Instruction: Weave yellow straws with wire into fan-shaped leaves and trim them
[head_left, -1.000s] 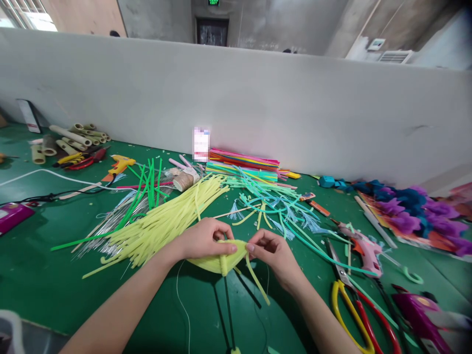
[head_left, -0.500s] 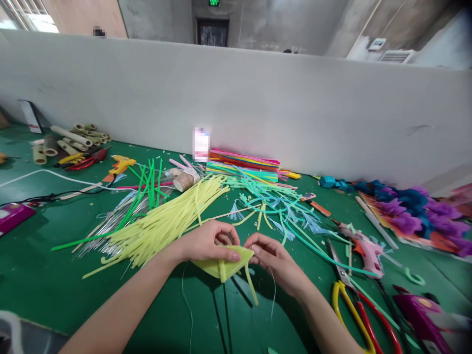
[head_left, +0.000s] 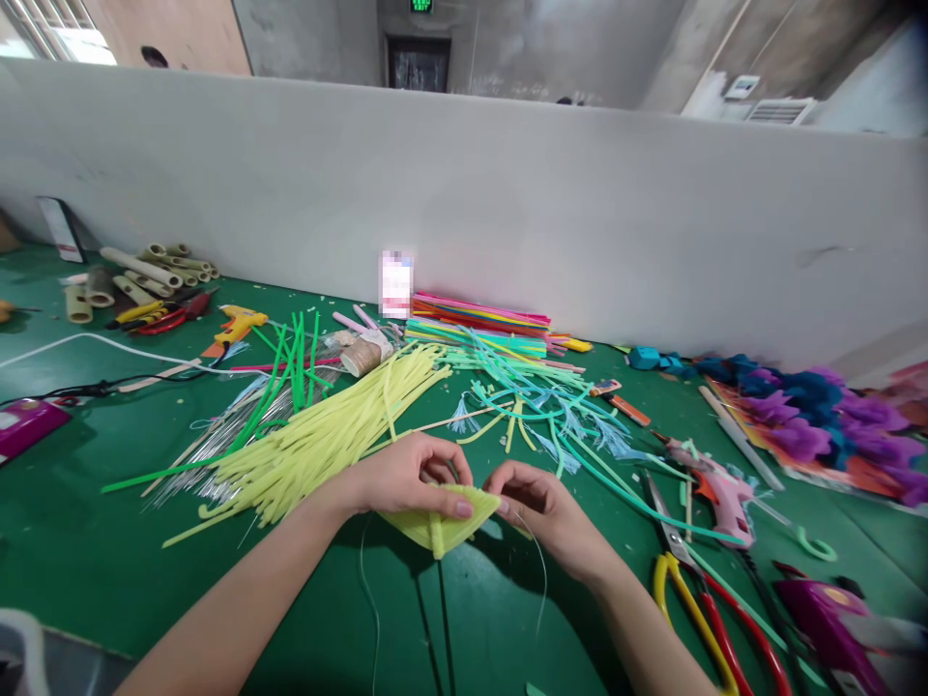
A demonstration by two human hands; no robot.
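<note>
A flat, pointed piece made of yellow pipe cleaners [head_left: 453,527] is gripped in my left hand [head_left: 417,478], its thumb lying across the top and the fingers curled behind. Two thin dark stems or their shadows run down below it; I cannot tell which. At the piece's right tip, my right hand [head_left: 540,512] is closed in a pinch. A thin pale wire [head_left: 542,570] trails down from these fingertips, and another strand hangs left of the piece. Behind my left hand lies a large bundle of yellow pipe cleaners [head_left: 326,425].
Scissors [head_left: 678,551] and a pink glue gun [head_left: 717,483] lie to the right, near purple flowers [head_left: 804,416]. Teal pipe cleaners [head_left: 522,377] spread at the back. A yellow glue gun [head_left: 239,324], pliers [head_left: 174,314] and bamboo tubes [head_left: 145,275] sit at the left. A white partition [head_left: 464,193] stands behind.
The loose yellow pipe cleaner end that hung below the tip has been drawn up towards my right fingers. The left hand has barely moved.
</note>
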